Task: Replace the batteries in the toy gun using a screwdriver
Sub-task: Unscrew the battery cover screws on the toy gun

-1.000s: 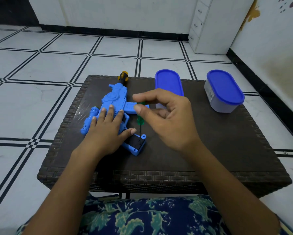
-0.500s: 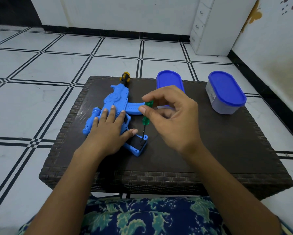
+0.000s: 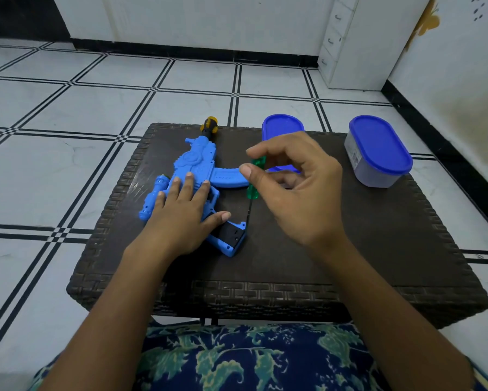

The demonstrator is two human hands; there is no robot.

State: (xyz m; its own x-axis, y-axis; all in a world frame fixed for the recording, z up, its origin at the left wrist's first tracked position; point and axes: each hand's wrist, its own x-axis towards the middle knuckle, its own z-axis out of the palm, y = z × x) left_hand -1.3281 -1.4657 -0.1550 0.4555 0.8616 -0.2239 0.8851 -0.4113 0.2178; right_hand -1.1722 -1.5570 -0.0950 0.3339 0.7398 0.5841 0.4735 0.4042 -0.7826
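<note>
Hands number two, both bare. The left hand (image 3: 180, 218) lies flat with straight fingers on the middle of the single toy gun (image 3: 197, 167) and presses it onto the table (image 3: 350, 249), thumb spread toward the grip. The right hand (image 3: 302, 198) pinches the one screwdriver (image 3: 253, 190) by its green handle between thumb and forefinger, the other fingers curled loosely behind. The tool stands nearly upright, and its thin dark shaft runs down to the blue rim of the gun's grip, just beside a black panel (image 3: 228, 234) set into that grip.

The gun is bright blue and lies on its side toward the table's left edge. Its orange-and-black muzzle (image 3: 209, 125) reaches the far edge and its grip points toward the near edge. Raised marks on the curved magazine are too small to read.

Two tubs with blue lids stand along the far side. One tub (image 3: 282, 125) is partly hidden behind the right hand. The other tub (image 3: 378, 153) sits at the far right corner and carries a pale label (image 3: 354, 153) whose print cannot be read. A patterned blue-and-green fabric (image 3: 237, 362) shows below the near edge.
</note>
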